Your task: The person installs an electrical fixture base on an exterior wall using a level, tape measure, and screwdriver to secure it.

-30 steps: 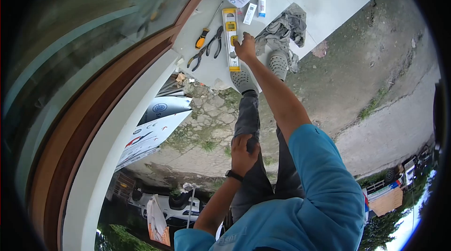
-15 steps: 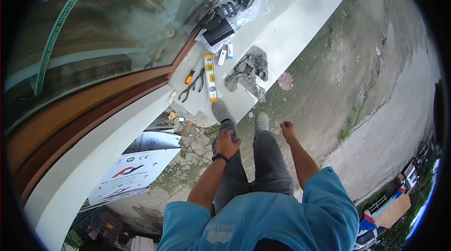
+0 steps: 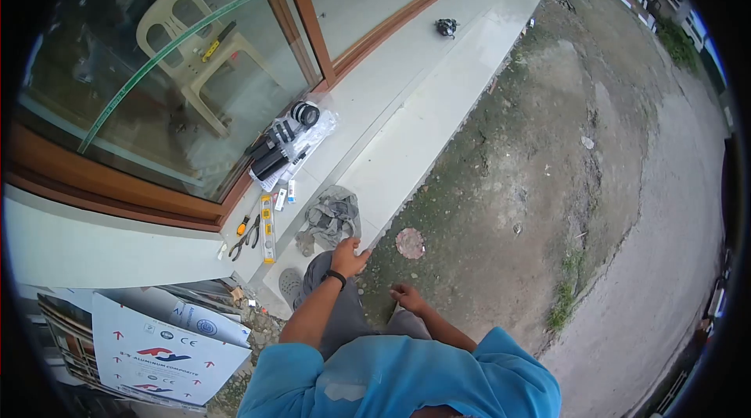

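My left hand (image 3: 350, 256), with a dark band at the wrist, is over my raised left knee, fingers loosely apart and nothing seen in them. Lower and to the right, my right hand (image 3: 406, 296) hangs by my right leg, its fingers curled in with nothing visible inside. A crumpled grey cloth (image 3: 332, 213) lies on the tiled step just beyond my left hand. Left of it are a yellow spirit level (image 3: 268, 229), pliers (image 3: 247, 240), an orange-handled screwdriver (image 3: 243, 224) and small white boxes (image 3: 292, 191).
Black cylindrical parts (image 3: 271, 161) lie on plastic wrapping by the brown-framed glass door (image 3: 313, 19). A dark object (image 3: 446, 27) sits farther along the step (image 3: 422, 105). Aluminum composite panels (image 3: 168, 348) lean at lower left. Rough ground (image 3: 508, 175) is on the right.
My view has swung along the step, showing more of its far end. My left foot now stands on the step with the knee bent, and my right hand has come closer to my leg.
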{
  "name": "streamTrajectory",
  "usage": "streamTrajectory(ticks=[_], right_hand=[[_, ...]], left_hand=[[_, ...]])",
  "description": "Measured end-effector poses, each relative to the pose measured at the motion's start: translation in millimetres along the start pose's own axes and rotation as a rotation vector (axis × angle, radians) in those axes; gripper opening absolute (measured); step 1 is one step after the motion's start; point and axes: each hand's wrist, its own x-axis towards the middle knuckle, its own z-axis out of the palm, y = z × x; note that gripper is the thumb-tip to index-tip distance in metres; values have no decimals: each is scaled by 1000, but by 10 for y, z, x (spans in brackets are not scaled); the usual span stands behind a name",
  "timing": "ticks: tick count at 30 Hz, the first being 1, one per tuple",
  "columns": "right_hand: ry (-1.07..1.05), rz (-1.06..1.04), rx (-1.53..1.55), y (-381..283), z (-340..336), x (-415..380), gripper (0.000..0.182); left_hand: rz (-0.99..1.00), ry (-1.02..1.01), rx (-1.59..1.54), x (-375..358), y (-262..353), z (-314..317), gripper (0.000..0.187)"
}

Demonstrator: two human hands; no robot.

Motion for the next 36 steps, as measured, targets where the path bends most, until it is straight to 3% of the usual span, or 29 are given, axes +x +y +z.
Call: streamTrajectory(ticks=[2, 4, 5, 7, 10, 12, 13, 14, 15, 16, 18, 21, 23, 25, 26, 27, 31, 34, 36], right_hand=[[183, 9, -9, 299, -821, -399, 45], [547, 115, 178, 967, -1716, -719, 39], [654, 223, 415, 844, -2209, -1119, 32], [872, 296, 737, 1468, -3080, -1513, 26], [1216, 414, 915, 2290, -3988, -2132, 15], [1318, 501, 1013, 2563, -4403, -2358, 14], [1352, 544, 1053, 2546, -4581, -2472, 14], [1243, 512, 1034, 2651, -4726, -2576, 16], [1230, 597, 966, 2567, -4849, -2611, 18], [1132, 649, 863, 2583, -4954, -2643, 27], [974, 787, 744, 2393, -5111, -2647, 24], [705, 660, 745, 1856, -5422, -2646, 24], [636, 553, 775, 2925, -5146, -2309, 18], [597, 617, 688, 2222, -5651, -2110, 17], [591, 639, 673, 2069, -5957, -1953, 17], [588, 644, 667, 1940, -6309, -1772, 17], [597, 649, 639, 1629, -7932, -1195, 15], [651, 672, 667, 1371, -9558, -775, 14], [779, 709, 749, 1110, -10846, -418, 14]], left_hand=[[82, -152, -300, 102, 474, 466, 49], [203, -190, -150, 172, 951, 757, 47], [254, -203, -71, 196, 1210, 799, 46], [336, -240, 83, 406, 1557, 949, 46], [99, -382, -9, 687, 1625, 1429, 41], [66, -487, 186, 895, 1369, 1841, 42], [12, -638, 365, 959, 1447, 1932, 46], [9, -767, 571, 1044, 1457, 2078, 52], [89, -1034, 826, 1215, 1490, 2258, 58], [592, -799, 941, 1253, 1552, 2289, 59], [869, -688, 991, 1493, 2151, 2585, 59], [202, -1139, 953, 2264, 3253, 3157, 53], [220, -1028, 754, 2804, 4416, 3453, 47], [296, -947, 592, 3465, 5503, 3972, 37], [295, -897, 456, 3680, 6285, 4059, 39], [433, -852, 373, 4106, 6636, 4431, 44], [454, -739, 192, 5175, 8709, 5064, 43], [381, -551, 73, 5568, 9646, 5221, 41], [342, -630, 134, 5804, 9911, 5224, 43]])
